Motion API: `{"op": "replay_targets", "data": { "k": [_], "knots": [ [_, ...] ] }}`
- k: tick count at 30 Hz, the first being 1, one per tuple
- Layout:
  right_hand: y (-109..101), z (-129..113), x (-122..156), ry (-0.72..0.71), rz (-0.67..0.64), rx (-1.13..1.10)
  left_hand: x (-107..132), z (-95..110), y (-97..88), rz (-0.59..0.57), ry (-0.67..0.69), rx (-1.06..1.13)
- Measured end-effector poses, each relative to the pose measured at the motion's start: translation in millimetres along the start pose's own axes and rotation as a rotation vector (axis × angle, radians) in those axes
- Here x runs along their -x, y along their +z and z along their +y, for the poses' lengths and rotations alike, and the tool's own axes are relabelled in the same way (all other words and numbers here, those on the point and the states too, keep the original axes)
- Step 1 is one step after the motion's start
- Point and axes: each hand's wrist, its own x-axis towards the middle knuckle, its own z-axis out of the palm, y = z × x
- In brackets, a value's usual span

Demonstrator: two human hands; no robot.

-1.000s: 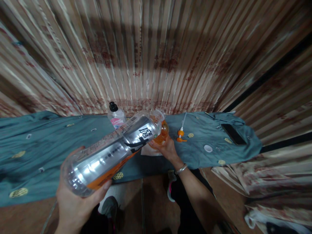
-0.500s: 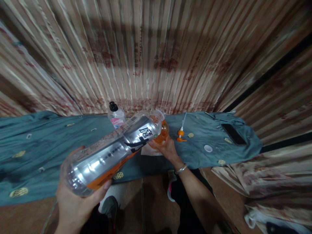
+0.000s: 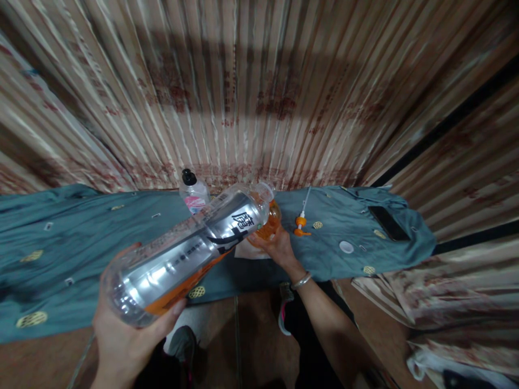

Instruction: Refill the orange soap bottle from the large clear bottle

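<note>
Well, left fingers [image 3: 171, 320] around tilted, silver-labelled clear bottle [image 3: 186, 259], right fingers [image 3: 263, 244] around orange bottle [image 3: 273, 222].

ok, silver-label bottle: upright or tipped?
Tipped: the silver-label bottle slants in the left hand, its neck overlapping the orange bottle in view.

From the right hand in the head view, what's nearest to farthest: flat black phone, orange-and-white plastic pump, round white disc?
1. Orange-and-white plastic pump, just right of the right hand.
2. Round white disc, farther right.
3. Flat black phone, farthest right.
</note>
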Motion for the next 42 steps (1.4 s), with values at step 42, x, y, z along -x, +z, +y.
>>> {"op": "replay_targets", "data": {
  "k": [42],
  "knots": [
    [1,1,-1,-0.009,0.022,0.035,-2,-8,-5.2,-0.022,0.014,-0.003]
  ]
}}
